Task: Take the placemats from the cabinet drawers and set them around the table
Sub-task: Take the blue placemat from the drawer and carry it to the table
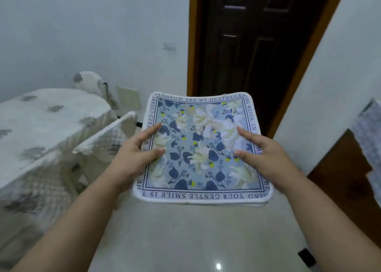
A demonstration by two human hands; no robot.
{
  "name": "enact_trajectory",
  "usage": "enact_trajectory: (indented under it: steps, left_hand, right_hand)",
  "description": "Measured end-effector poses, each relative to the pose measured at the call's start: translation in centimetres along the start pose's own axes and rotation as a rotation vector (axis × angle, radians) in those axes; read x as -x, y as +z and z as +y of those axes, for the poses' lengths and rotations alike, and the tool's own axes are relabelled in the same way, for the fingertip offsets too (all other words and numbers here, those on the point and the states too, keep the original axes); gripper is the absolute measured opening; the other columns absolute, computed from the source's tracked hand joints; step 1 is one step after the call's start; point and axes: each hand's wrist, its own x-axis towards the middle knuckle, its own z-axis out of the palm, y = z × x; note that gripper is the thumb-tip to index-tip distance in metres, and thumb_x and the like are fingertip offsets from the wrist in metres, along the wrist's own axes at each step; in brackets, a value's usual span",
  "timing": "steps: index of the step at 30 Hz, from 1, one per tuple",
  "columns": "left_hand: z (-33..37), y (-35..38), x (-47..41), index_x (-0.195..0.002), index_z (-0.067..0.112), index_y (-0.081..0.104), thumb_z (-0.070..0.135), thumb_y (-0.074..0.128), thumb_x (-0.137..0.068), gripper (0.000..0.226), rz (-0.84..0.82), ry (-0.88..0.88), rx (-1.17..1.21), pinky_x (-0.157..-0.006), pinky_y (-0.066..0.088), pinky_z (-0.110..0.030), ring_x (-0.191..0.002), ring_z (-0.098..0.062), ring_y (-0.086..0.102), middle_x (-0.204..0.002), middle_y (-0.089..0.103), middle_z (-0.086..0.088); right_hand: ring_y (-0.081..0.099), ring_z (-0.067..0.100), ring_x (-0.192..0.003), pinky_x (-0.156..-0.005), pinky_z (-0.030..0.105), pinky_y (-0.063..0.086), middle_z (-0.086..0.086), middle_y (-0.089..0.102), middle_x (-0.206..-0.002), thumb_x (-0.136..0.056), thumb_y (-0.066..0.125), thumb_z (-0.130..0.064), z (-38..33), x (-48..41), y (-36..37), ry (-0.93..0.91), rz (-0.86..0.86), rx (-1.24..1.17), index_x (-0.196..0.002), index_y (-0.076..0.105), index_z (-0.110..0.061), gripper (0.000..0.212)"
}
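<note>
I hold a square placemat [203, 148] flat in the air in front of me. It has a blue floral print, a white rim and a border of printed words. A second rim shows under its near right corner, so it seems to lie on at least one more mat. My left hand [134, 156] grips the left edge with two digits on top. My right hand [266, 154] grips the right edge the same way. The other fingers of both hands are hidden beneath. The table [41, 115], under a white cloth with grey flowers, stands to my left.
A chair [99, 140] with a quilted cover stands against the table's near corner. A dark wooden door [253, 45] is straight ahead. A brown cabinet [346, 181] with a lace cloth on top is at the right. Glossy floor [195, 240] lies below.
</note>
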Motion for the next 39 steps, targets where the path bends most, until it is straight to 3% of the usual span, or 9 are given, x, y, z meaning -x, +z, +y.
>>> enact_trajectory:
  steps: [3,7,11,15,19,28,33,39]
  left_hand:
    - [1.0,-6.5,-0.4,-0.127,0.051,0.064,0.008,0.077,-0.085,0.062,0.107,0.023,-0.059,-0.083,0.061,-0.036,-0.106,-0.018,0.072,-0.126,0.070,0.011]
    - [1.4,-13.6,-0.5,-0.128,0.054,0.062,0.010,0.077,-0.086,0.062,0.256,0.030,-0.117,-0.078,0.062,-0.031,-0.103,-0.014,0.073,-0.125,0.069,0.019]
    - [0.9,-19.4,-0.9,-0.131,0.055,0.059,0.017,0.078,-0.086,0.062,0.418,0.035,-0.234,-0.091,0.058,-0.034,-0.113,-0.009,0.068,-0.133,0.063,0.021]
    - [-0.4,-23.4,-1.7,-0.134,0.050,0.059,0.009,0.076,-0.088,0.065,0.579,0.043,-0.211,-0.087,0.059,-0.028,-0.111,-0.007,0.068,-0.134,0.063,0.017]
    - [-0.5,-26.5,-2.3,-0.135,0.050,0.058,0.005,0.072,-0.090,0.065,0.693,0.051,-0.227,-0.091,0.058,-0.029,-0.117,-0.008,0.065,-0.136,0.061,0.021]
    - [-1.4,-32.2,-3.2,-0.133,0.048,0.060,0.004,0.067,-0.094,0.059,0.992,0.044,-0.253,-0.091,0.059,-0.037,-0.120,-0.006,0.063,-0.140,0.056,0.022]
    - [-1.8,-37.3,-2.8,-0.130,0.050,0.061,0.005,0.066,-0.095,0.057,1.094,0.009,-0.265,-0.092,0.058,-0.035,-0.121,-0.006,0.062,-0.139,0.055,0.025]
    - [-2.4,-45.9,-3.5,-0.129,0.050,0.062,0.008,0.066,-0.096,0.054,1.095,-0.005,-0.241,-0.086,0.060,-0.034,-0.116,-0.010,0.066,-0.140,0.055,0.020]
  right_hand:
    - [0.072,0.002,-0.095,-0.071,0.020,0.059,-0.032,0.069,-0.109,-0.078,0.086,-0.021,-1.4,-4.8,6.4,-0.038,-0.096,-0.045,-0.122,0.065,-0.056,0.060]
    - [0.073,0.006,-0.097,-0.073,0.025,0.060,-0.019,0.070,-0.118,-0.077,0.086,-0.020,-2.9,-10.4,14.0,-0.053,-0.236,-0.102,-0.123,0.066,-0.053,0.060]
    - [0.070,0.005,-0.105,-0.084,0.028,0.060,-0.022,0.070,-0.119,-0.077,0.087,-0.019,-3.9,-16.5,20.8,-0.091,-0.375,-0.096,-0.127,0.066,-0.046,0.061]
    - [0.069,0.001,-0.104,-0.087,0.025,0.058,-0.035,0.068,-0.111,-0.078,0.086,-0.015,-4.3,-22.5,27.4,-0.150,-0.514,-0.078,-0.131,0.064,-0.042,0.063]
    - [0.070,0.005,-0.105,-0.090,0.033,0.059,-0.024,0.071,-0.116,-0.077,0.087,-0.017,-4.7,-28.3,33.3,-0.172,-0.671,-0.107,-0.130,0.065,-0.045,0.064]
    - [0.067,0.000,-0.108,-0.091,0.025,0.056,-0.012,0.065,-0.131,-0.076,0.088,-0.028,-7.5,-37.0,46.2,-0.388,-0.960,-0.032,-0.137,0.057,-0.044,0.070]
    - [0.065,-0.010,-0.099,-0.076,0.009,0.053,-0.017,0.062,-0.131,-0.077,0.087,-0.033,-9.3,-38.9,53.8,-0.443,-1.027,0.012,-0.138,0.054,-0.047,0.071]
    - [0.064,-0.002,-0.107,-0.094,0.025,0.054,-0.016,0.059,-0.135,-0.074,0.086,-0.044,-11.0,-40.9,62.5,-0.501,-1.002,0.095,-0.137,0.051,-0.052,0.073]
